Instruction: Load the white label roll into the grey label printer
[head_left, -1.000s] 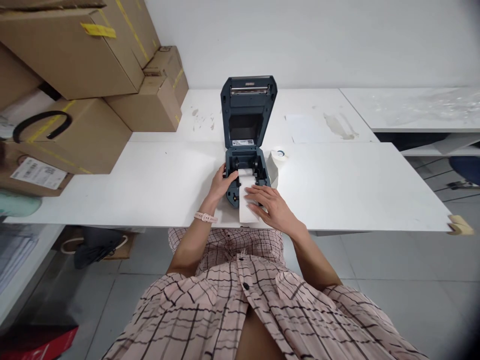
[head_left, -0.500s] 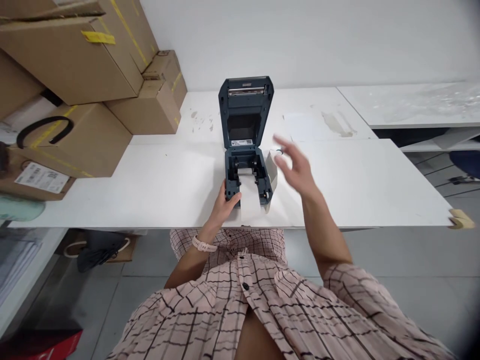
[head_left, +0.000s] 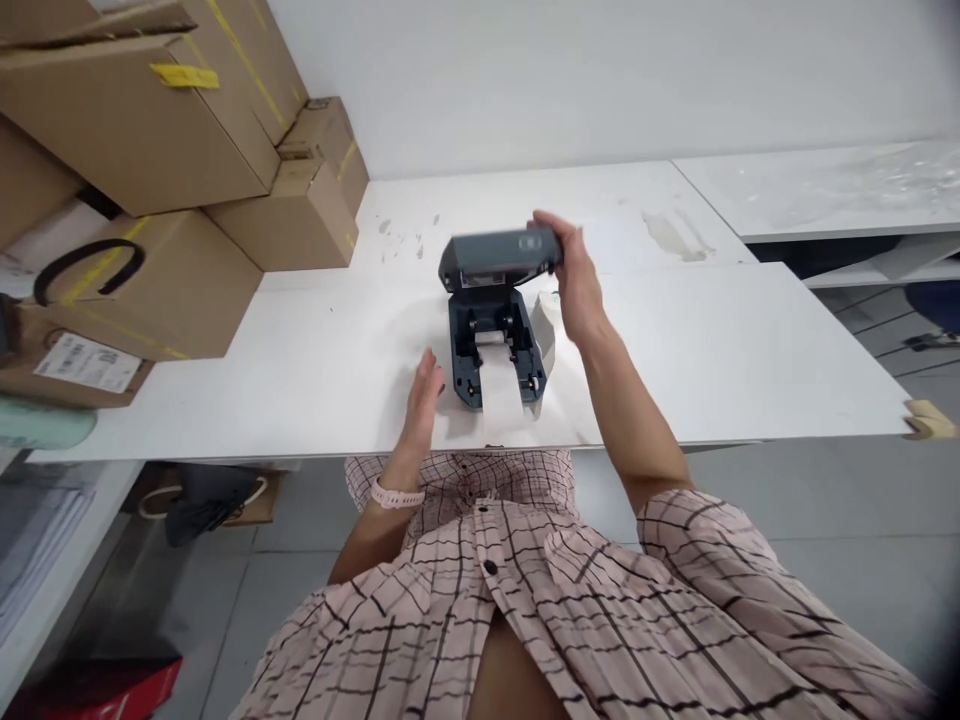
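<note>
A dark blue-grey label printer (head_left: pixel 463 375) stands near the table's front edge. Its lid (head_left: pixel 487 250) is tilted partway down over the base, with the inside still showing. A white label strip (head_left: pixel 500 385) runs from the roll holder out over the front. My right hand (head_left: pixel 576 275) grips the lid at its right front corner, fingers over the top. Left of the base, my left hand (head_left: pixel 424 395) is held just apart from it, fingers extended and holding nothing. Crumpled pale backing paper (head_left: pixel 547 325) lies against the printer's right side.
Cardboard boxes (head_left: pixel 225 285) are stacked on the left of the white table (head_left: pixel 337 380). A black curved handle (head_left: pixel 90 255) lies by them. Bits of torn paper (head_left: pixel 671 235) stick to the table at the back right. A brown tape piece (head_left: pixel 930 418) covers the right corner.
My right hand has moved onto the lid, which has swung from upright to partly lowered. My left hand has let go of the printer's left side and drawn slightly left.
</note>
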